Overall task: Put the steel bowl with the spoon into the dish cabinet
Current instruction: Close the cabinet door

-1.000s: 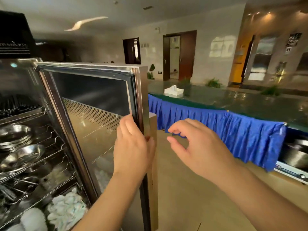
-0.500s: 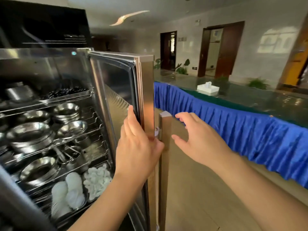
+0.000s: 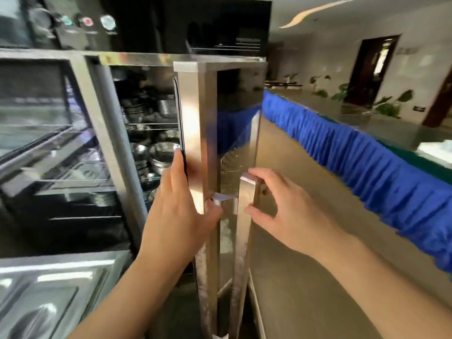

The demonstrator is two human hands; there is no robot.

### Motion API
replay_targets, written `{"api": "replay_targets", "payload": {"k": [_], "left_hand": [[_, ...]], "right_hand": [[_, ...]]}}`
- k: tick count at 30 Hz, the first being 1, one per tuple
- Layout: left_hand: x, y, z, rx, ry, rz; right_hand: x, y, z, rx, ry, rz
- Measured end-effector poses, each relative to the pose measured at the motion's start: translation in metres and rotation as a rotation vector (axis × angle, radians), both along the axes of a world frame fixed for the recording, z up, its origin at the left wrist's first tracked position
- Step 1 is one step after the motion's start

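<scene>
The steel dish cabinet (image 3: 110, 143) stands ahead with its door (image 3: 190, 113) seen nearly edge-on and partly open. Through the gap I see several steel bowls (image 3: 163, 155) on wire racks; no spoon can be made out among them. My left hand (image 3: 181, 214) grips the door's free edge, fingers on the inner side and thumb on the outer face. My right hand (image 3: 288, 211) curls around the top of the vertical bar handle (image 3: 245, 216) on the door's outer face.
A long table with a blue pleated skirt (image 3: 367, 167) runs along the right, with a white box (image 3: 437, 150) on it. Bare tan floor lies between it and the cabinet. A steel counter with recessed trays (image 3: 49, 289) is at the lower left.
The door has swung toward the cabinet, narrowing the opening. My right hand has moved in from open air and taken the bar handle. My view has turned left.
</scene>
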State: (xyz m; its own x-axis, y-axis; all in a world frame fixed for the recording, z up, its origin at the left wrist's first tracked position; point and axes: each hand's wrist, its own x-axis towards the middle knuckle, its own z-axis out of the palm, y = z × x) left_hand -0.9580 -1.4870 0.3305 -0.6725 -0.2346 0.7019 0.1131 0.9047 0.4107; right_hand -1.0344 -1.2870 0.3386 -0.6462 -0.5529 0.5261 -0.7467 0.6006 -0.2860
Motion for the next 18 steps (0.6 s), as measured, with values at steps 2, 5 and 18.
{"api": "replay_targets", "payload": {"k": [2,5,18], "left_hand": [[0.000,-0.023,-0.001,0.003,-0.001,0.052],[-0.004,-0.051,-0.002,-0.009,-0.011,0.116],[-0.074,-0.218,-0.019,0.063,-0.023,0.155]], "right_hand": [[-0.005,-0.026,-0.001,0.003,0.012,0.064],[-0.010,-0.060,0.000,-0.009,0.031,0.142],[-0.075,-0.235,-0.009,-0.123,-0.063,0.386]]}}
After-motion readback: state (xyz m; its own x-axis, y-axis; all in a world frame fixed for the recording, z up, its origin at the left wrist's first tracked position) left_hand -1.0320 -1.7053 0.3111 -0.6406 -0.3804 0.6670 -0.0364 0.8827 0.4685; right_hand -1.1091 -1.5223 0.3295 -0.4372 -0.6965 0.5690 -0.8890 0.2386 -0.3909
